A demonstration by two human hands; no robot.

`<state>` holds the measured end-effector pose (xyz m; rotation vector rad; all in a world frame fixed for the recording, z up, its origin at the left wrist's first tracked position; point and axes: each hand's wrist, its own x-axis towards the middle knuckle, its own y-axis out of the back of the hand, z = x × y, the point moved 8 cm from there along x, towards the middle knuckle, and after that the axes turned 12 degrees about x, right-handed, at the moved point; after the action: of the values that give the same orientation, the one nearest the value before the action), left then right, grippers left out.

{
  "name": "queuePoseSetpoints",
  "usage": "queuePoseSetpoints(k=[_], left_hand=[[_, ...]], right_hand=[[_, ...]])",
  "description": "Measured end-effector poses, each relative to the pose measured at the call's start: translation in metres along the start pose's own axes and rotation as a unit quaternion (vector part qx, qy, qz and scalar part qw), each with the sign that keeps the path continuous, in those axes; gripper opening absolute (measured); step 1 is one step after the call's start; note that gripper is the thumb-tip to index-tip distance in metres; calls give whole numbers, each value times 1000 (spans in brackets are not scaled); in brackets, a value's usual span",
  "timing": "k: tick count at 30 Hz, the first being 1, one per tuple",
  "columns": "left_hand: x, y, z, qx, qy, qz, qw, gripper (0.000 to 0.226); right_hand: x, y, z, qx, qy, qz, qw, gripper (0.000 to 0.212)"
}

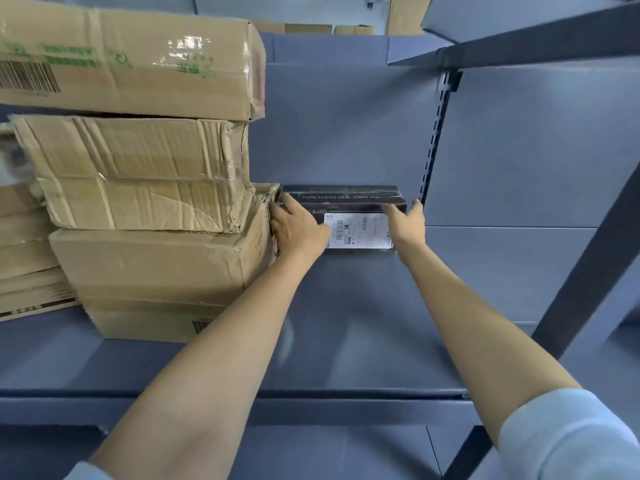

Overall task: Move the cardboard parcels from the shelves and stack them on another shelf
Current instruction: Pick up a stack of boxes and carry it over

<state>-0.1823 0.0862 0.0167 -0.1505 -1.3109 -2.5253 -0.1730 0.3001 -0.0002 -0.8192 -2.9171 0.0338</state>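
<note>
A flat black parcel [346, 199] with a white shipping label lies at the back of the grey shelf [346, 323], against the rear panel. My left hand [298, 226] grips its left end, fingers wrapped round the edge beside the cardboard stack. My right hand [407, 221] holds its right end, thumb on top and fingers down the far side. To the left stands a stack of three brown cardboard parcels: a low wide one [156, 268], a crumpled one [138, 171] on it, and a long one [128, 60] on top.
More flattened cardboard boxes [24, 251] lie at the far left of the shelf. A dark slotted upright [436, 133] and a diagonal steel brace [588, 254] border the right side. An upper shelf [519, 46] overhangs at top right.
</note>
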Motion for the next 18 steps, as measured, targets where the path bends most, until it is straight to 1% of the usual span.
queuePoseSetpoints(k=[2, 4, 7, 9, 10, 12, 14, 15, 16, 18], left_hand=[[3, -1, -1, -25, 12, 2, 1000, 89], [5, -6, 0, -37, 21, -16, 999, 89], [5, -18, 8, -85, 37, -68, 993, 91], [2, -24, 10, -126, 55, -98, 986, 91], [0, -25, 9, -144, 62, -102, 982, 91], [-2, -22, 3, -186, 81, -83, 976, 90], [-5, -20, -8, -222, 116, -73, 965, 90], [-9, -20, -12, -243, 131, -84, 957, 91], [-11, -22, -14, -269, 143, -97, 947, 91], [-18, -25, -17, -334, 173, -120, 919, 97]], right_hand=[[2, -5, 8, 8, -21, -19, 1000, 49], [2, -7, 12, 23, -38, -21, 999, 40], [2, 2, 5, 43, -41, 33, 998, 34], [-1, 12, -4, 37, -39, 66, 996, 37], [-1, 16, -6, 26, -38, 71, 996, 40], [-6, 21, -10, 3, -43, 59, 997, 47], [-14, 16, -9, -28, -66, 14, 997, 64], [-20, 11, -6, -39, -77, -19, 996, 73], [-25, 6, -4, -36, -83, -48, 995, 75], [-35, -2, 2, 16, -102, -85, 991, 68]])
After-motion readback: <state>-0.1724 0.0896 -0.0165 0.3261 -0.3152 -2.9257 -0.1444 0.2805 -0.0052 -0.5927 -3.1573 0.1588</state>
